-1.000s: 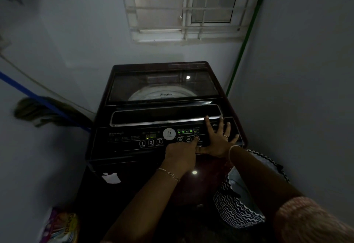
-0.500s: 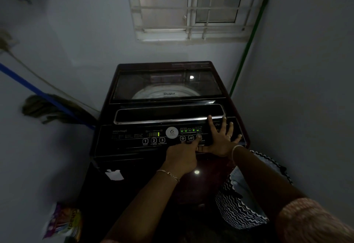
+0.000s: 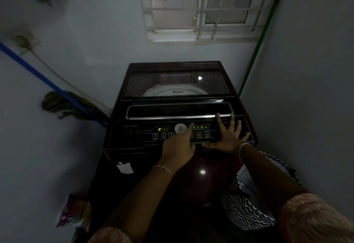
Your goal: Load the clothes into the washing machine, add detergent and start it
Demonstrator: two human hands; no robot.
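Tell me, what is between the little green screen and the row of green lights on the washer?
A round white badge marked 6 sits there on the control panel; the head view shows it.

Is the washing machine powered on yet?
On: the display glows green and green indicator lights shine on the control panel.
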